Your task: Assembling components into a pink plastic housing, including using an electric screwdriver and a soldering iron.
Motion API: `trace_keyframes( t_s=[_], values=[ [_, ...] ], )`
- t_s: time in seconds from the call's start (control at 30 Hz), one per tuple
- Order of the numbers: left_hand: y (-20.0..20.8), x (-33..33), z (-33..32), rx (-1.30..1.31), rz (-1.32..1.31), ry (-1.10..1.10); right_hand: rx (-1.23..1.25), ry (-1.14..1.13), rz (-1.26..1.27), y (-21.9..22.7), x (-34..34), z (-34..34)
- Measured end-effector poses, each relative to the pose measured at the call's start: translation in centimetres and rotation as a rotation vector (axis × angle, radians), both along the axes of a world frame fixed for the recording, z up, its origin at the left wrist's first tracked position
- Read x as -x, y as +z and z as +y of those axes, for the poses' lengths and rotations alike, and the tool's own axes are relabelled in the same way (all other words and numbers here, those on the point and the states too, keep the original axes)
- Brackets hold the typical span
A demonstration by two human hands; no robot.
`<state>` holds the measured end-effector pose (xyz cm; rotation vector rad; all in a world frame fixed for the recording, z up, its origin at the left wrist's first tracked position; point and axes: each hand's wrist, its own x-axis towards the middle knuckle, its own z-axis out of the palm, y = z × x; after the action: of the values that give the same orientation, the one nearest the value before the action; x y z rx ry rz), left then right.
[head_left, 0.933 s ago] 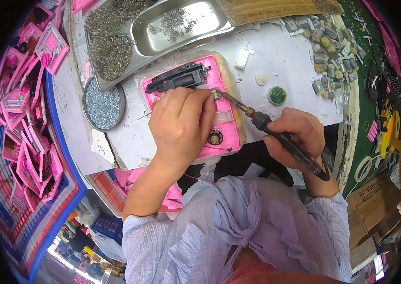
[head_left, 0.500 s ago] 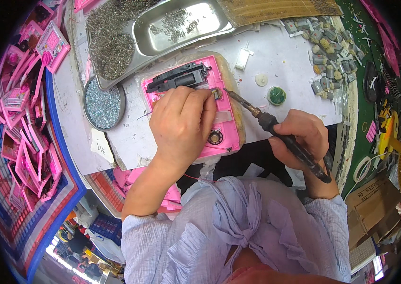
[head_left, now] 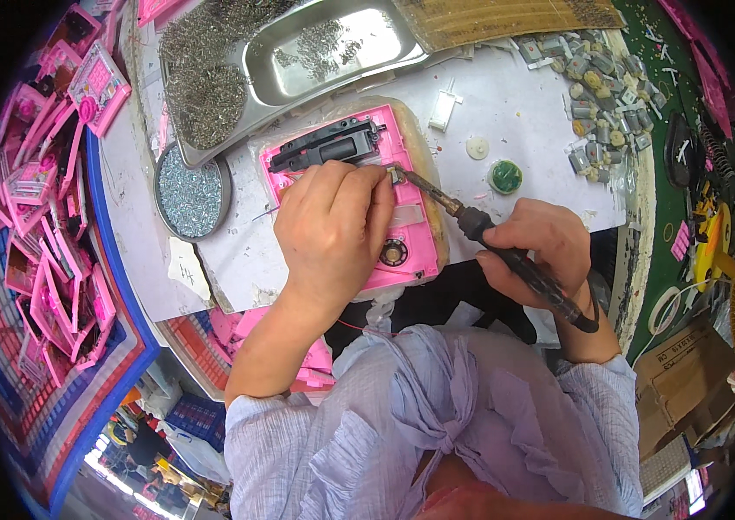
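Observation:
My right hand (head_left: pixel 545 251) is closed round the black handle of a soldering iron (head_left: pixel 506 247). The iron points up and left, its tip at a small metal part (head_left: pixel 397 174) in an open pink plastic casing (head_left: pixel 424 234). Over the casing's left side rests my left hand (head_left: pixel 333 221), fingers pinched beside that part; what they hold is hidden. A thin rod or wire end shows left of this hand. In the casing lie a black plastic mechanism (head_left: pixel 328 146) and a round speaker (head_left: pixel 393 252). A red wire runs below the casing.
Behind stand a metal tray (head_left: pixel 268 87) of small screws and a brown board (head_left: pixel 506 22). A round dish (head_left: pixel 190 192) of silvery pieces lies left. To the right are a green-filled tin (head_left: pixel 505 177), a white part (head_left: pixel 445 106) and many small motors (head_left: pixel 601 104). Pink casings (head_left: pixel 51 260) pile far left.
My right hand has moved the soldering iron slightly left, bringing its tip from the casing's right edge onto the small metal part. My left hand has stayed nearly still.

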<state>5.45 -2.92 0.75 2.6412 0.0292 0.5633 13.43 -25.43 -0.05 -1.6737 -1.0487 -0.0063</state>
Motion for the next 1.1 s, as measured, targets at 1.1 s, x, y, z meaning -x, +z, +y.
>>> trace_keyframes(
  t_s=[1.1],
  values=[
    [2.9,5.0,5.8,0.019,0.116,0.103,-0.056,-0.018,0.064,1.5,-0.6,0.4]
  ],
)
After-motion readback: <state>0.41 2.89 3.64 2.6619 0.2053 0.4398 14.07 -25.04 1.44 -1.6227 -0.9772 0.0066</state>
